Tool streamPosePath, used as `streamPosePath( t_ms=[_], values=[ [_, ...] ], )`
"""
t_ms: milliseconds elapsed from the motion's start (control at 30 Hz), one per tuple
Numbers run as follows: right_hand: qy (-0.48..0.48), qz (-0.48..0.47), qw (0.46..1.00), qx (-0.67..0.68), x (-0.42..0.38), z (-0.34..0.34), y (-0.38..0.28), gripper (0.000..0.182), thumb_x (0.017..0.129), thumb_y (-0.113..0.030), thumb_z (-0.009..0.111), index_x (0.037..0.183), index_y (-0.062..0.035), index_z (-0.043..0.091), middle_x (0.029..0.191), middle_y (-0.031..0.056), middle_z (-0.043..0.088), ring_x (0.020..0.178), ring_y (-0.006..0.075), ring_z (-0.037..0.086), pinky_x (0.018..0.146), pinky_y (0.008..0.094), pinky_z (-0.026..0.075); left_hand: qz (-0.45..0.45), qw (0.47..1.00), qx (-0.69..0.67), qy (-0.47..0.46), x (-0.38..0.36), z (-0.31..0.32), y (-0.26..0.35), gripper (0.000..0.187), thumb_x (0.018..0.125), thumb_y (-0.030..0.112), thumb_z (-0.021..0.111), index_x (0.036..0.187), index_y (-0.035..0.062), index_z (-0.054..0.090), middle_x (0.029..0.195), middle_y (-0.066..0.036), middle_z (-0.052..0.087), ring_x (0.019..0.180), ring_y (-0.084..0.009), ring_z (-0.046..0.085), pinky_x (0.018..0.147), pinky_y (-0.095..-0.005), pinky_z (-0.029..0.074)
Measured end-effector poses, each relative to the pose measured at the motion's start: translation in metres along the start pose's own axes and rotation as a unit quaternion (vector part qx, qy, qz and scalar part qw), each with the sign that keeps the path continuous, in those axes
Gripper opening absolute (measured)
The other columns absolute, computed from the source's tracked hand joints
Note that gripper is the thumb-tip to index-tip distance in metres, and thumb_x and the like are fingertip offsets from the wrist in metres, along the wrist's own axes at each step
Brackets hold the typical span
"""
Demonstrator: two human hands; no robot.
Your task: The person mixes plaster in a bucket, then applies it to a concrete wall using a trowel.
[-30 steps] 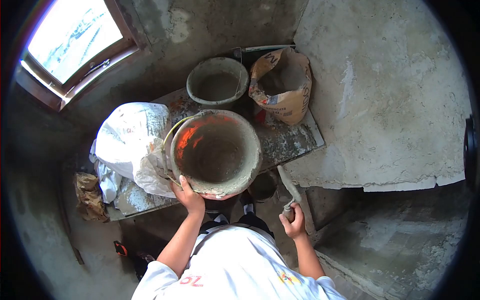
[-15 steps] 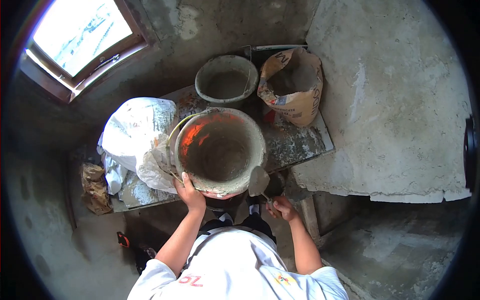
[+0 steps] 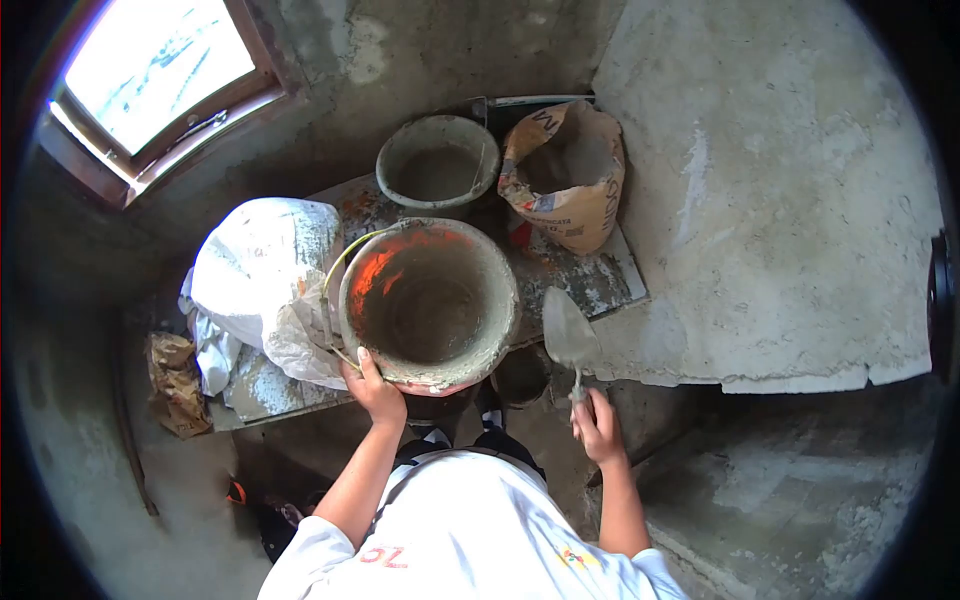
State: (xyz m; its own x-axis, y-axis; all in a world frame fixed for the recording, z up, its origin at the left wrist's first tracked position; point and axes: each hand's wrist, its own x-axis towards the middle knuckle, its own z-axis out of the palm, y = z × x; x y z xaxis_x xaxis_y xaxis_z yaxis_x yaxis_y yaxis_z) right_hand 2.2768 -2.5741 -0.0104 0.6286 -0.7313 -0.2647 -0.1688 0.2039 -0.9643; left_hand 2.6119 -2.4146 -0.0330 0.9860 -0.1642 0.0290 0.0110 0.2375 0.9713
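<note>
At the surface (image 3: 590, 285), left hand (image 3: 375, 390) is clamping the mortar-caked bucket (image 3: 430, 300) rim at 7 o'clock, looks heavy and gritty; right hand (image 3: 598, 425) is wrapped round the trowel (image 3: 570, 340) handle.

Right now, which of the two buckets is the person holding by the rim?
The nearer bucket, orange inside under the mortar: the left hand grips its near rim. The grey bucket stands untouched behind it, beside the paper sack.

On your white shirt (image 3: 480, 520) you can read red mirrored digits, maybe "20". The cement bag (image 3: 570, 180) has letters, but they are not readable.
</note>
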Motion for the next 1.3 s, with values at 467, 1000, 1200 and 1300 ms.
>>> streamPosePath(
  t_ms=[467, 1000, 1200, 1300],
  values=[
    [-0.045, 0.102, 0.784, -0.611, -0.026, 0.053, -0.184, 0.044, 0.101, -0.037, 0.060, 0.109, 0.0056, 0.066, 0.100, 0.0323, 0.071, 0.097, 0.0518, 0.068, 0.085, 0.0571, 0.055, 0.168, 0.978, 0.101, -0.066, -0.015, 0.053, 0.038, 0.036, 0.102, 0.012, 0.055, 0.131, -0.0092, 0.059, 0.131, -0.021, 0.052, 0.126, -0.0338, 0.050, 0.110, -0.0452, 0.037],
    [-0.133, 0.047, 0.986, -0.089, 0.003, 0.076, -0.271, 0.044, 0.110, -0.043, 0.052, 0.118, -0.0010, 0.062, 0.079, 0.0022, 0.059, 0.058, 0.0069, 0.055, 0.053, 0.0236, 0.048, 0.203, 0.966, 0.116, -0.110, -0.010, 0.036, 0.032, 0.030, 0.104, 0.014, 0.055, 0.125, -0.0065, 0.060, 0.127, -0.018, 0.054, 0.120, -0.0334, 0.051, 0.107, -0.0450, 0.037],
    [-0.011, -0.230, 0.928, -0.294, 0.019, 0.105, -0.267, 0.041, 0.104, -0.039, 0.061, 0.116, 0.0003, 0.062, 0.077, 0.0079, 0.065, 0.061, 0.0146, 0.062, 0.055, 0.0316, 0.051, 0.184, 0.973, 0.114, -0.083, -0.008, 0.032, 0.026, 0.031, 0.104, 0.012, 0.053, 0.127, -0.0082, 0.058, 0.129, -0.019, 0.051, 0.121, -0.0328, 0.052, 0.108, -0.0437, 0.037],
    [0.014, -0.262, 0.793, -0.550, 0.040, 0.108, -0.176, 0.037, 0.098, -0.036, 0.067, 0.110, -0.0011, 0.064, 0.083, 0.0202, 0.072, 0.070, 0.0375, 0.072, 0.062, 0.0482, 0.055, 0.162, 0.978, 0.116, -0.058, -0.007, 0.028, 0.025, 0.030, 0.104, 0.011, 0.053, 0.125, -0.0088, 0.058, 0.130, -0.020, 0.050, 0.121, -0.0339, 0.051, 0.108, -0.0445, 0.037]
  ],
)
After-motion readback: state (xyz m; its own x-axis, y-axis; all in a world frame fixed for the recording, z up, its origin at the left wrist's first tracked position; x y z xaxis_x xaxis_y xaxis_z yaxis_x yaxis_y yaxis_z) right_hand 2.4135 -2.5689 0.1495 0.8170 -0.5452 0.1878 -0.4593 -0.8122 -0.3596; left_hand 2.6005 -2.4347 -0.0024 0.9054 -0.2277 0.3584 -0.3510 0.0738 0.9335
